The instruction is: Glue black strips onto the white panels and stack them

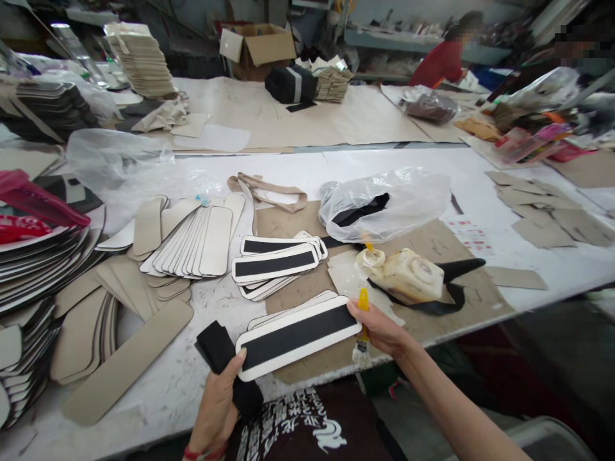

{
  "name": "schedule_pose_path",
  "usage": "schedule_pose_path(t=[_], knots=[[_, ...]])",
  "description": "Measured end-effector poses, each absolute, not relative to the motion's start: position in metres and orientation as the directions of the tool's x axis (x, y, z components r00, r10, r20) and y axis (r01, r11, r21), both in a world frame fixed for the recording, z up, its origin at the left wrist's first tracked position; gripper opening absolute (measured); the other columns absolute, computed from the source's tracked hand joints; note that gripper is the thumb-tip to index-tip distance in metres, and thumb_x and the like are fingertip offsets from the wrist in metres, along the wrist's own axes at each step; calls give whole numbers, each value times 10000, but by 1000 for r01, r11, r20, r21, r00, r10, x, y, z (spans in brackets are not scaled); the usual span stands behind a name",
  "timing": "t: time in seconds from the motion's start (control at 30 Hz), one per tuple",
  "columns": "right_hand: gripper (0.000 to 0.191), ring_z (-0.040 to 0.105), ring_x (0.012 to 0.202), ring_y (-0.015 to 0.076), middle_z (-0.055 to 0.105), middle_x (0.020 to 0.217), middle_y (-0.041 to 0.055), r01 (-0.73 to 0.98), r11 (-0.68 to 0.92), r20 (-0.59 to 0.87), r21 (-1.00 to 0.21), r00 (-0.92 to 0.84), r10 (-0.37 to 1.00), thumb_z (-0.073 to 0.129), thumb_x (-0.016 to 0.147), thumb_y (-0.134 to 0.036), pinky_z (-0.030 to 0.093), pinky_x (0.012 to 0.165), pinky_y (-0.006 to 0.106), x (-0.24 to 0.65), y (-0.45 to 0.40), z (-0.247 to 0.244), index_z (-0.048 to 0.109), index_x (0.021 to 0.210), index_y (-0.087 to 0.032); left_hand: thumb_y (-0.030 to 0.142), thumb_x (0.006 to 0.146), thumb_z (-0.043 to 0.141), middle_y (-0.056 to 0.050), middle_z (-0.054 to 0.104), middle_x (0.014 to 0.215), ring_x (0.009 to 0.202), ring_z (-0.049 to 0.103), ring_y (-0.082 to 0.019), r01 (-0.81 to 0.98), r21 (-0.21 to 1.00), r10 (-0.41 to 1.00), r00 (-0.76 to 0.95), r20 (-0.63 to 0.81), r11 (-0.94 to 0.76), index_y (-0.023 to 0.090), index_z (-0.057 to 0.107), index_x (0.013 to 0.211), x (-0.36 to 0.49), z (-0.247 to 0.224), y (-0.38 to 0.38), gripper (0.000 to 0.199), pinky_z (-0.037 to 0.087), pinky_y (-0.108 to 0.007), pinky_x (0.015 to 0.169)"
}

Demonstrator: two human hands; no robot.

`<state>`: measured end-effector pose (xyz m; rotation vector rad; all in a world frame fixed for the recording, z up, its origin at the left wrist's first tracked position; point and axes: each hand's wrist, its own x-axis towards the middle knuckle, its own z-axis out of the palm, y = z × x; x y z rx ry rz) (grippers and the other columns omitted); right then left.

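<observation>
A bare left hand [218,397] grips the near-left end of a white, round-cornered panel with a black band [298,338] above the worktable's front edge, a folded black fabric strip [214,346] against that hand. The right hand [382,328] pinches the other end and clasps a yellow-handled brush [364,310], bristles down. The panel's long axis slants away rightward. Beyond sit a stained, cream plastic container [408,275], a clear plastic bag [418,208] holding black material [362,211], and an open brown cardboard box [269,50], contents unclear.
</observation>
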<state>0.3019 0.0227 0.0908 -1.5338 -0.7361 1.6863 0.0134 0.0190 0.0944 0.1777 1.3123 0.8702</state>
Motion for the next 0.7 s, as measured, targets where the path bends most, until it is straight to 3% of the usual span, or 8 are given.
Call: schedule_pose_path(t=[0.13, 0.27, 0.43, 0.7], knots=[[376, 281, 433, 60, 364, 529, -53, -218, -591, -596, -777, -49, 802, 466, 754, -549, 272, 415, 197, 305, 27, 87, 446, 648, -189, 205, 684, 632, -34, 661, 965, 935, 593, -196, -393, 621, 650, -74, -757, 678, 197, 532, 1119, 16, 90, 26, 446, 432, -351, 887], [375, 272, 426, 64, 355, 519, -55, -168, -585, -591, -794, -13, 806, 450, 756, -555, 249, 413, 206, 310, 32, 86, 438, 656, -194, 263, 686, 637, -15, 631, 1047, 1001, 559, -175, -351, 654, 682, -55, -729, 670, 225, 520, 1132, 20, 86, 34, 463, 382, -328, 941], [324, 391, 490, 71, 476, 603, -38, -9, -590, -590, -807, 44, 806, 572, 696, -477, 303, 440, 186, 312, 42, 89, 523, 810, -178, 289, 682, 642, -36, 623, 1066, 1047, 530, -187, -351, 688, 714, -73, -696, 635, 216, 494, 1166, 28, 86, 45, 511, 372, -342, 951], [328, 516, 640, 142, 579, 689, 1, 236, -536, -549, -811, 12, 836, 538, 709, -481, 406, 583, 220, 316, 58, 92, 572, 754, -158, 273, 669, 658, -54, 588, 1129, 1040, 533, -194, -328, 754, 765, -123, -632, 570, 196, 473, 1184, 35, 85, 56, 553, 383, -359, 947]])
